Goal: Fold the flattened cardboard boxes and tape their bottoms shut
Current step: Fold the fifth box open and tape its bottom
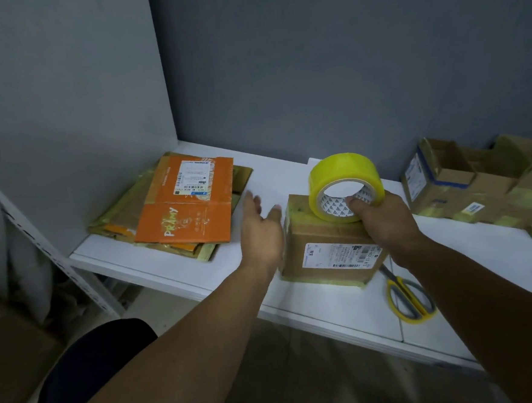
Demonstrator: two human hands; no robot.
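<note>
Right hand (385, 218) grips yellow tape roll (341, 171), fingers curled through its core, roll resting on top of the folded box (324, 244) mid-worktop. Left hand (262, 233) is spread flat just beside the box's left side. Flattened boxes (183, 207) are stacked far left, scissors (408, 298) near right on the worktop (328, 307), and open boxes (483, 183) far right.

Right hand (385, 221) grips tape roll (341, 177) atop folded box (327, 247); left hand (260, 233) beside.
</note>
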